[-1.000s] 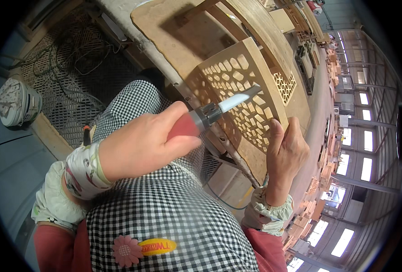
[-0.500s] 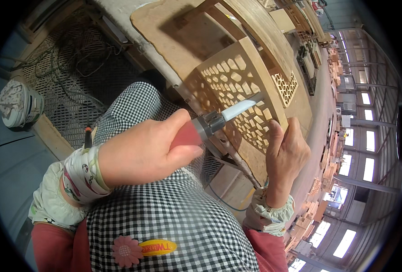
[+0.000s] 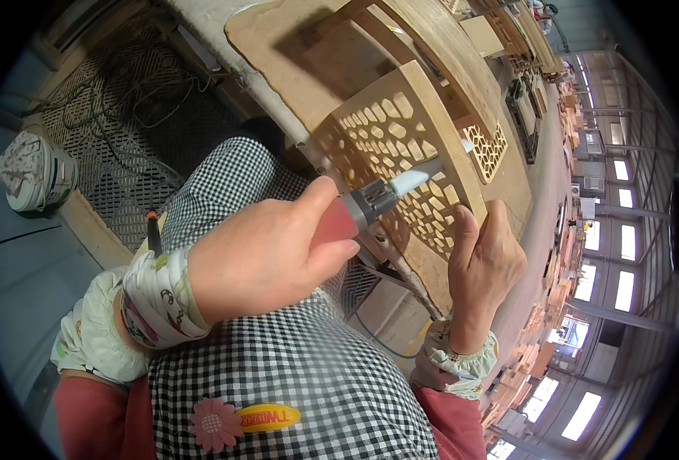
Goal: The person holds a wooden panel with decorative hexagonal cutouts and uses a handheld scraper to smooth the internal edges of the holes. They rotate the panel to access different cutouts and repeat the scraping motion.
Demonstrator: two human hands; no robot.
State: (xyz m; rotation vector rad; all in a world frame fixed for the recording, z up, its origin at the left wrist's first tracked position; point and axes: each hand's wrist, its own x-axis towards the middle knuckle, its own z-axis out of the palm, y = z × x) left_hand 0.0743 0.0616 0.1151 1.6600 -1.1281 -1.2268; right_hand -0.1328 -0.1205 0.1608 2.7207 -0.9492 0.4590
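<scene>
My left hand (image 3: 267, 249) is wrapped round a red-bodied handheld tool (image 3: 359, 212) with a dark grey clamp and a flat pale blade-like strip (image 3: 410, 182). The strip passes into an opening of a wooden lattice panel (image 3: 389, 123), and a pale tip shows on its far side. That panel stands tilted on edge, pierced with many rounded angular holes. At its lower right corner my right hand (image 3: 487, 257) grips the frame, thumb on the near face and fingers curled round the edge. The strip's exact kind cannot be made out.
The panel rests on a brown-topped workbench (image 3: 278, 69). Behind it stands a curved wooden frame (image 3: 439, 42), with a smaller lattice piece (image 3: 490, 157) beside it. On the left are a crusted white bucket (image 3: 29, 188), a perforated mat (image 3: 94, 138) and loose cables (image 3: 152, 115).
My left hand has pushed the tool forward and to the right, so more of the strip is through the panel and its tip shows beyond. My right hand keeps its grip.
</scene>
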